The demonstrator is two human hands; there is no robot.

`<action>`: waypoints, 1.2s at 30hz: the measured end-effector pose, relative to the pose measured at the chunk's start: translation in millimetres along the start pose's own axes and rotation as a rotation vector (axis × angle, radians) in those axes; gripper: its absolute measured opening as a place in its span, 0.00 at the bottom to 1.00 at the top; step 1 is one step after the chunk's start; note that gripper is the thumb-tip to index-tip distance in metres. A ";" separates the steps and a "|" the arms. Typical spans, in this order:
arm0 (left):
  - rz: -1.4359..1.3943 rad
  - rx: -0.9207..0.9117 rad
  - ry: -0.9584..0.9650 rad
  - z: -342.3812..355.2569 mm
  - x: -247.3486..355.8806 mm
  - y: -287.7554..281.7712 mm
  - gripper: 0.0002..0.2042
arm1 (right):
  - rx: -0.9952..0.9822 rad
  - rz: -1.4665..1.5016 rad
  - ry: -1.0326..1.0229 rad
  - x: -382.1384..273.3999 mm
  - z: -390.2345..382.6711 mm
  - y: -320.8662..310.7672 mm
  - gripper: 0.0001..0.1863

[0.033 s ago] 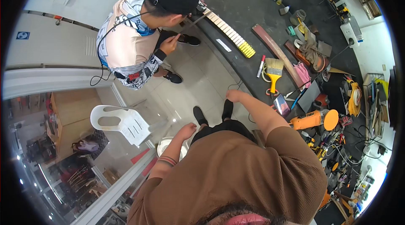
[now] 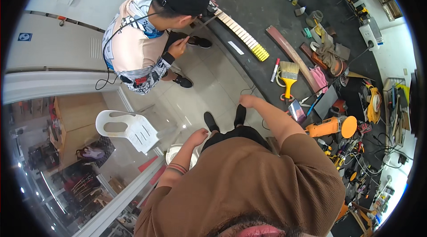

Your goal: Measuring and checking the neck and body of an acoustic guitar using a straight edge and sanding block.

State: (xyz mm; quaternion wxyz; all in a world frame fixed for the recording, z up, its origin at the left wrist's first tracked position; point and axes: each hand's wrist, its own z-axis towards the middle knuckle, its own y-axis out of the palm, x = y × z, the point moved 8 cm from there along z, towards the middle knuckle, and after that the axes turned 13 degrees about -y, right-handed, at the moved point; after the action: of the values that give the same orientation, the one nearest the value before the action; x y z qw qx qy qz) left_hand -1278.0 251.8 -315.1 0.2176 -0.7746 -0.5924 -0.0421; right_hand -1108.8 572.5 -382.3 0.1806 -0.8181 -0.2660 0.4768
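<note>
A blue rectangular sign (image 2: 25, 37) with a white pictogram sits toward the upper left corner of the white panel (image 2: 60, 52); the symbol's detail is too small to make out. The co-worker's jacket (image 2: 133, 43) carries blocky, letter-like shapes along its back edge, and its patterned sleeve (image 2: 153, 74) bears a red print above the lower edge; neither can be read. Near the workbench (image 2: 242, 17)'s front edge, any print on the red-capped marker (image 2: 274, 73) is illegible.
</note>
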 end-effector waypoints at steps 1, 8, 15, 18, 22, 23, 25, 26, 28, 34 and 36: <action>0.004 0.023 0.037 0.9 4.5 0.2 0.18 | -0.003 0.002 -0.018 -4.8 -2.9 -1.0 0.16; 0.073 0.052 0.036 -5.8 38.8 -6.2 0.18 | -0.090 0.057 0.024 31.6 -56.9 71.3 0.17; 0.189 0.035 -0.056 -3.0 6.9 -3.3 0.19 | -0.253 -0.099 -0.042 61.6 -100.5 143.6 0.17; 0.264 0.026 -0.035 -7.9 12.5 -3.1 0.19 | -0.237 -0.058 0.006 70.8 -110.7 146.7 0.17; 0.254 0.037 -0.056 -14.7 11.9 -3.6 0.19 | -0.197 0.024 0.167 72.4 -113.2 130.8 0.17; 0.265 0.054 -0.032 -14.4 16.5 -5.1 0.19 | -0.180 0.015 0.171 72.2 -113.2 123.9 0.17; 0.247 0.061 -0.012 -13.5 23.2 -5.3 0.19 | -0.158 0.004 0.177 71.7 -112.7 109.9 0.17; 0.223 0.067 0.002 -13.1 26.2 -5.3 0.19 | -0.168 -0.025 0.168 68.9 -111.4 101.7 0.17; 0.217 0.075 0.012 -15.8 32.6 -6.7 0.19 | -0.179 -0.050 0.151 53.2 -109.5 85.9 0.18; 0.209 0.092 0.017 -22.0 30.0 -6.0 0.19 | -0.090 0.016 0.156 33.6 -108.6 53.1 0.18; 0.219 0.099 0.016 -21.8 22.2 -5.4 0.19 | -0.074 0.029 0.150 35.2 -105.6 56.0 0.19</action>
State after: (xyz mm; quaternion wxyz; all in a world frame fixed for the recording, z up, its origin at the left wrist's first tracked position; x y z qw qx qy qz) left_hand -1272.3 264.4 -286.8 0.2638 -0.8224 -0.5040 0.0050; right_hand -987.4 545.1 -386.4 0.1629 -0.8613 -0.2575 0.4065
